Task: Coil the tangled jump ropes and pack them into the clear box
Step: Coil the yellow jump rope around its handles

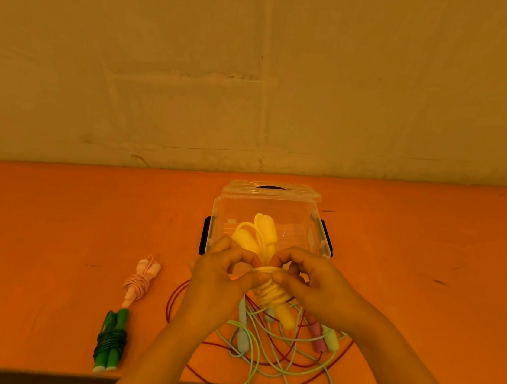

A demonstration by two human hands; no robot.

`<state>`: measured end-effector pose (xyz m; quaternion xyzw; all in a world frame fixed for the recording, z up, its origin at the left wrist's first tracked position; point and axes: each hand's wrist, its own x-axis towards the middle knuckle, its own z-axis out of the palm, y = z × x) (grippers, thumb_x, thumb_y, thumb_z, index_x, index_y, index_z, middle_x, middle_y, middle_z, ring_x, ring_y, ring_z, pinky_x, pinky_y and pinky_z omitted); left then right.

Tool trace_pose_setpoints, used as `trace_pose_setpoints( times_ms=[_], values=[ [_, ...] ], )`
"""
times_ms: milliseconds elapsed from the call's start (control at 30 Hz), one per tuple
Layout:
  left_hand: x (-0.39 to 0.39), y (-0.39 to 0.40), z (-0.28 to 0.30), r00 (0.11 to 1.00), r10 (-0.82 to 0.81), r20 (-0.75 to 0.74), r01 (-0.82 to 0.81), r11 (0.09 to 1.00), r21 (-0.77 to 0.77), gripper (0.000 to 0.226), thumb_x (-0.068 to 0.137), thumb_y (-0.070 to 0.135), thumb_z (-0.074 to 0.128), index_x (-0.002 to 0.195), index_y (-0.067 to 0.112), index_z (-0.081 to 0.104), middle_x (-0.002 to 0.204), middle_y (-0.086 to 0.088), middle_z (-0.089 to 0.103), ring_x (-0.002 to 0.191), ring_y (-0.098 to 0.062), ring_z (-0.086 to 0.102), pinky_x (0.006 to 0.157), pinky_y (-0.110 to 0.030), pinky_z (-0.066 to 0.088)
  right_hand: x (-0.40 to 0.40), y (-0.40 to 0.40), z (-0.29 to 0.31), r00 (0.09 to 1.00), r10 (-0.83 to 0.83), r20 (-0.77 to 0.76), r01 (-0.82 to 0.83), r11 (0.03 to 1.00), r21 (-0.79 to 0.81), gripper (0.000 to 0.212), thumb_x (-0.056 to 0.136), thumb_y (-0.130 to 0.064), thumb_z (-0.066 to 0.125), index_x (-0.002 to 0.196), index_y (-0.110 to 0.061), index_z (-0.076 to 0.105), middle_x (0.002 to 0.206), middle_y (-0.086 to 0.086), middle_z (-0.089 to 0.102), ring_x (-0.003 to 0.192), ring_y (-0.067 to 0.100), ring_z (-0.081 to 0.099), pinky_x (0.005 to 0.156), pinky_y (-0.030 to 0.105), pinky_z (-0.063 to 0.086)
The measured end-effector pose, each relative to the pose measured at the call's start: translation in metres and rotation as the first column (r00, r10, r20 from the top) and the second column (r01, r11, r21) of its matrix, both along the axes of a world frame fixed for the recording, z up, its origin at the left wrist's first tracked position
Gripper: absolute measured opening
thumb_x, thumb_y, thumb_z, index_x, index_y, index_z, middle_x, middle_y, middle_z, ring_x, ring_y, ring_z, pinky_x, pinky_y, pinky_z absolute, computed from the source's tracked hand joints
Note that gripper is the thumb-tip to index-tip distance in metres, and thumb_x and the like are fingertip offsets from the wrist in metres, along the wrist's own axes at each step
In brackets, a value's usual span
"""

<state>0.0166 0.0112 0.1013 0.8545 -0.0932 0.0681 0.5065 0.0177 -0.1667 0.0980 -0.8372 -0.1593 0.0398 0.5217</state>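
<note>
A yellow jump rope (pixel 264 240), wound into a bundle, is held in the air just in front of the clear box (pixel 311 227). My left hand (pixel 220 279) and my right hand (pixel 314 284) both pinch its wrapped cord at the middle. The yellow handles stick up over the box opening and down toward the table. Under my hands lies a tangle of ropes (pixel 278 352): a dark red cord, a pale green cord and a light blue cord, with pink and pale green handles. The box stands open, its lid (pixel 271 190) tilted back.
A coiled pink rope (pixel 141 280) and a coiled green rope (pixel 111 343) lie on the orange table (pixel 51 232) to the left. A plain wall rises behind the box. The table's front edge runs along the bottom, with loose cords hanging over it.
</note>
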Motion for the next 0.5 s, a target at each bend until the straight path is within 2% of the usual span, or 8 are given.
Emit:
trace_pose_setpoints(
  times_ms=[33, 133, 233, 333, 500],
  values=[
    [0.0, 0.0, -0.001, 1.0, 0.008, 0.01, -0.008, 1.0, -0.003, 0.024, 0.071, 0.018, 0.08, 0.071, 0.035, 0.064, 0.079, 0.007, 0.047, 0.072, 0.006, 0.046, 0.063, -0.005, 0.03, 0.0, -0.002, 0.001, 1.0, 0.014, -0.002, -0.014, 1.0, -0.011, 0.014, 0.09, -0.019, 0.063, 0.095, -0.032, 0.061, 0.076, -0.002, 0.057, 0.066, 0.004, 0.048, 0.066, 0.026, 0.046],
    [-0.001, -0.003, -0.005, 0.999, 0.032, 0.028, -0.033, 0.999, 0.014, 0.024, 0.073, 0.018, 0.079, 0.073, 0.035, 0.063, 0.077, 0.008, 0.046, 0.073, 0.0, 0.046, 0.064, -0.008, 0.032, -0.001, -0.003, 0.003, 0.999, 0.038, 0.002, -0.038, 0.998, -0.04, 0.017, 0.089, -0.018, 0.065, 0.1, -0.03, 0.06, 0.065, -0.022, 0.051, 0.061, -0.002, 0.043, 0.065, 0.019, 0.043],
    [-0.003, -0.007, -0.011, 0.997, 0.062, 0.049, -0.061, 0.998, -0.019, 0.022, 0.075, 0.016, 0.078, 0.076, 0.032, 0.063, 0.078, 0.005, 0.049, 0.075, -0.005, 0.049, 0.066, -0.007, 0.034, -0.001, 0.002, 0.006, 0.998, 0.037, 0.055, -0.033, 0.997, -0.07, 0.018, 0.089, -0.015, 0.066, 0.095, -0.03, 0.058, 0.067, -0.037, 0.052, 0.06, -0.005, 0.045, 0.062, 0.012, 0.04],
    [-0.001, -0.006, -0.009, 0.998, 0.014, 0.069, -0.012, 0.999, -0.035, 0.02, 0.077, 0.015, 0.075, 0.08, 0.031, 0.064, 0.081, 0.004, 0.052, 0.079, -0.005, 0.053, 0.068, -0.006, 0.036, 0.0, 0.0, 0.009, 0.998, 0.008, 0.065, -0.005, 0.999, -0.043, 0.018, 0.088, -0.015, 0.066, 0.089, -0.031, 0.057, 0.063, -0.033, 0.054, 0.056, -0.005, 0.048, 0.058, 0.012, 0.041],
    [0.001, 0.005, -0.005, 0.978, -0.21, 0.017, 0.206, 0.97, 0.127, 0.022, 0.08, 0.022, 0.074, 0.093, 0.034, 0.061, 0.091, 0.006, 0.05, 0.088, -0.003, 0.051, 0.074, -0.008, 0.038, 0.002, -0.005, 0.003, 0.999, -0.047, 0.023, 0.048, 0.998, -0.032, 0.021, 0.087, -0.016, 0.067, 0.082, -0.034, 0.058, 0.055, -0.02, 0.054, 0.055, 0.003, 0.048, 0.056, 0.025, 0.043]
  ],
)
